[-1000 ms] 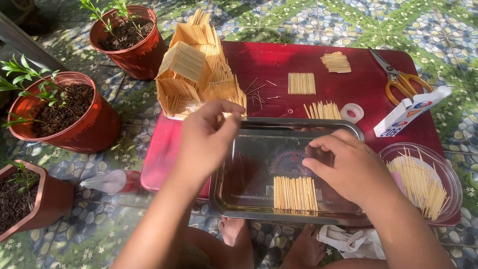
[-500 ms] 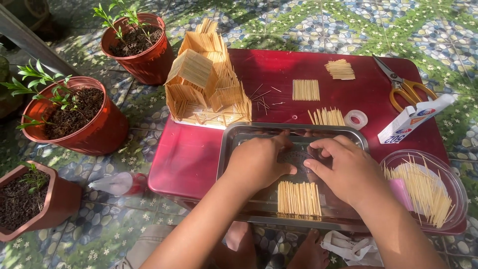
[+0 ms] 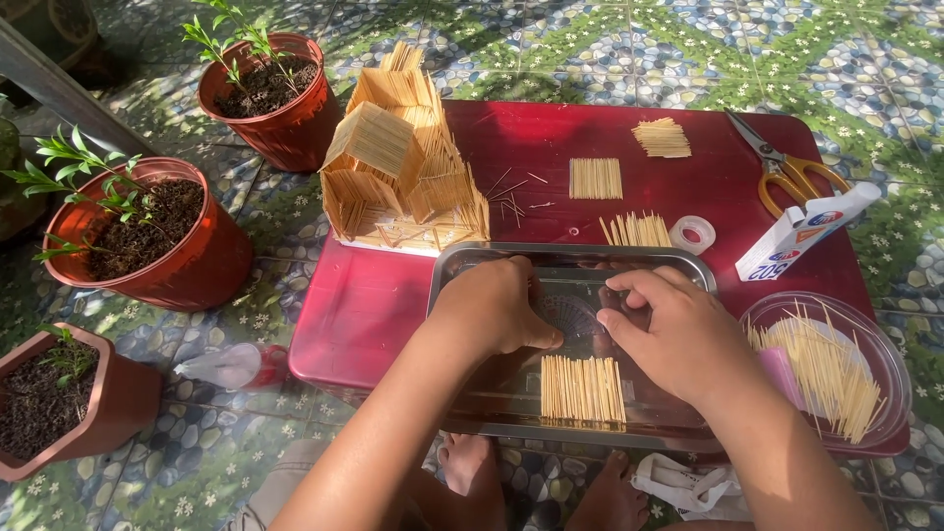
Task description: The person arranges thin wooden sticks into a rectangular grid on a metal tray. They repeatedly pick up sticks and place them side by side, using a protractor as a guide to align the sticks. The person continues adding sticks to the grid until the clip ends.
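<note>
Both hands are down inside the steel tray [image 3: 462, 270], fingers curled together near its middle. The left hand [image 3: 492, 310] presses knuckles-down on the tray floor, the right hand [image 3: 678, 339] pinches close beside it. Whether either one actually holds a toothpick I cannot tell; the fingertips hide it.

The glued toothpick panel [image 3: 582, 389] lies flat at the tray's near edge, just under both wrists. That is the likely trouble: a wrist dropping or sliding back could nudge the panel, skew its rows or crack the joints. The tray overhangs the near edge of the red table [image 3: 364, 305], so a heavy lean could tip it.

At the table's far left corner stands the toothpick house [image 3: 403, 162]. Smaller panels [image 3: 596, 178] lie mid-table, yellow-handled scissors [image 3: 792, 172] and a glue box [image 3: 801, 231] at the right edge, a tape roll [image 3: 692, 234] between. A clear dish of loose toothpicks [image 3: 831, 369] sits at the near right corner. Around it: pebble-pattern tiles, three terracotta-coloured plant pots [image 3: 147, 236], dappled sun.
</note>
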